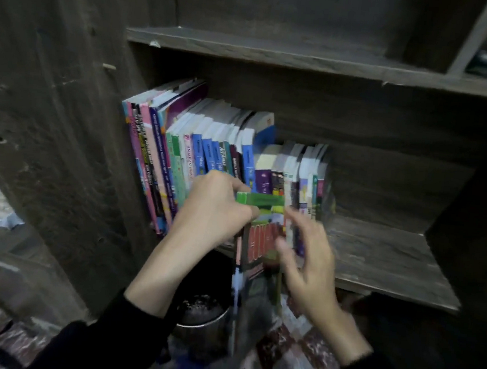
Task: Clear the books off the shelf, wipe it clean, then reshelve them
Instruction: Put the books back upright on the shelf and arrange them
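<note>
The green-topped book (261, 200) sticks out from the row of books (209, 157) at the front edge of the shelf (384, 257). The left grip (219, 208) pinches its top corner. The right grip (309, 265), blurred, is released with fingers spread just beside the cover; whether it touches is unclear.

Two hands (216, 211), one green book (264, 199), two shelves (378, 256)
</note>
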